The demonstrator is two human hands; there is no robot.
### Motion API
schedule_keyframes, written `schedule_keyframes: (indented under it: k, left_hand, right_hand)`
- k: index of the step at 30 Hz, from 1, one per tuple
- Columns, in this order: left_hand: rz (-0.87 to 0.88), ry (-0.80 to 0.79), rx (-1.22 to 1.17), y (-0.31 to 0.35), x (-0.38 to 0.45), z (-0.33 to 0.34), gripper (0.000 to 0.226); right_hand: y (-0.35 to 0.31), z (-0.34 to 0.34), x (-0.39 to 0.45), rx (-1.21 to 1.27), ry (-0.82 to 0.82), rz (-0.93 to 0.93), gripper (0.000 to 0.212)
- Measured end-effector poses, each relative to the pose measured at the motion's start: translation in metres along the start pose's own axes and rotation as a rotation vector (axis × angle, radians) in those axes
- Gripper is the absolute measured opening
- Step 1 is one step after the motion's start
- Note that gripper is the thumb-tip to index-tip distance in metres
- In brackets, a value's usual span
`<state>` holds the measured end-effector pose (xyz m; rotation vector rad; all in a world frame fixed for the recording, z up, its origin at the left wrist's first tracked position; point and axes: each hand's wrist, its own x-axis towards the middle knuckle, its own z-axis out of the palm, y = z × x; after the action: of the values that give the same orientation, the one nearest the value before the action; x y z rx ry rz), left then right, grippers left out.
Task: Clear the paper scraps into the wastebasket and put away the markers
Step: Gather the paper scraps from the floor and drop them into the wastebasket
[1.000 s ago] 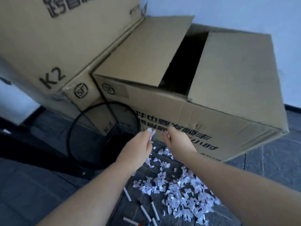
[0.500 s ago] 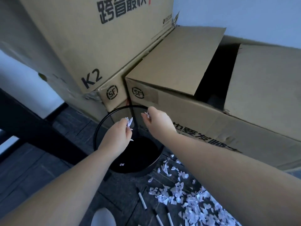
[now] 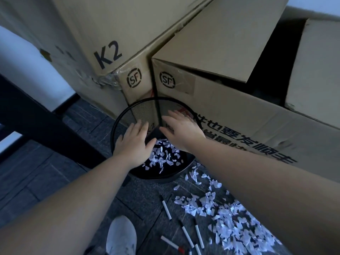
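Both my hands hover over the black mesh wastebasket (image 3: 127, 117), palms down and fingers spread. My left hand (image 3: 135, 144) and my right hand (image 3: 181, 130) hold nothing. White paper scraps (image 3: 162, 156) are falling or lying inside the basket below them. A larger heap of paper scraps (image 3: 228, 221) covers the dark floor to the right of the basket, partly hidden by my right forearm. Several white markers (image 3: 184, 231) lie on the floor in front of the basket, near the bottom edge.
Large cardboard boxes (image 3: 230, 107) stand behind and to the right of the basket; the right one has open flaps. A black table leg (image 3: 46, 124) slants across the left. My white shoe (image 3: 121, 236) is on the dark tiled floor at the bottom.
My hands moved from the scrap heap to above the basket, then opened. The pinched scraps dropped out and now lie in the basket.
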<state>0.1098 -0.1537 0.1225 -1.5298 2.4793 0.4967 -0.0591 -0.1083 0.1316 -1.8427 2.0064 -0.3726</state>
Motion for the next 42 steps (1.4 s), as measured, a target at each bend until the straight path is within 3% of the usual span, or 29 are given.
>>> schedule_keyframes:
  k: [6,15,21,28,42]
  left_hand:
    - [0.057,0.019,0.089,0.017,-0.01,-0.014,0.065]
    - [0.194,0.175,0.172,0.079,-0.02,-0.043,0.064]
    - [0.369,0.099,0.195,0.13,-0.034,-0.035,0.065]
    - [0.598,-0.02,0.257,0.173,-0.054,0.028,0.063]
    - [0.578,-0.227,0.244,0.171,0.0,0.179,0.065]
  right_hand:
    - [0.012,-0.016,-0.018,-0.109,-0.002,-0.032,0.053]
    - [0.042,-0.047,-0.059,-0.169,0.047,-0.015,0.055]
    - [0.079,-0.049,-0.112,-0.186,-0.047,0.038,0.056]
    - [0.133,-0.014,-0.159,-0.195,-0.15,0.124,0.062]
    - [0.221,0.101,-0.182,-0.187,-0.207,0.314,0.063]
